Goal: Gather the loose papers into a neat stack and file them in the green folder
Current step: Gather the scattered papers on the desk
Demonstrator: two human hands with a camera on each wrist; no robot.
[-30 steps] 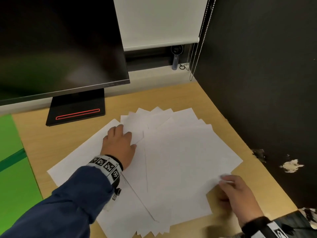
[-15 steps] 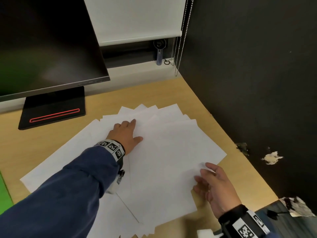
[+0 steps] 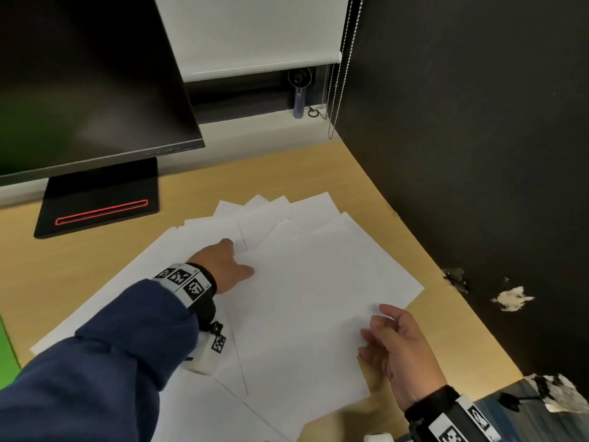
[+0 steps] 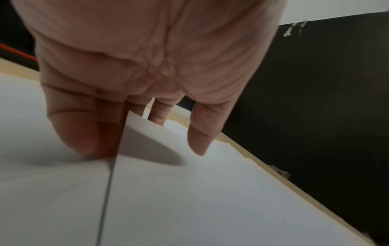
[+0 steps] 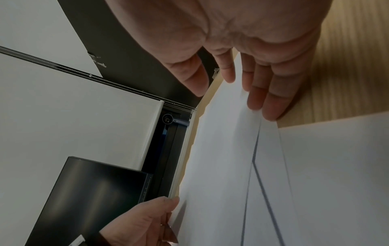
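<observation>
Several white sheets of paper (image 3: 306, 298) lie fanned and overlapping on the wooden desk (image 3: 318, 173). My left hand (image 3: 224, 266) is at their left side, its fingers hidden under the top sheets and its thumb lying above them. The left wrist view shows a sheet corner (image 4: 143, 129) standing in front of my straight fingers (image 4: 73, 126). At the right edge of the sheets, my right hand (image 3: 387, 333) touches the paper edge (image 5: 250, 113) with straight fingertips, thumb apart. A strip of the green folder (image 3: 4, 355) shows at the far left.
A dark monitor (image 3: 79, 84) on a black base with a red line (image 3: 98, 199) stands at the back left. A black wall (image 3: 478, 154) borders the desk on the right. A blind with a bead cord (image 3: 338, 90) hangs behind.
My left hand has slid right, going from on top of the sheets to under the upper ones. My right hand has opened at the right edge. The sheets lie closer together.
</observation>
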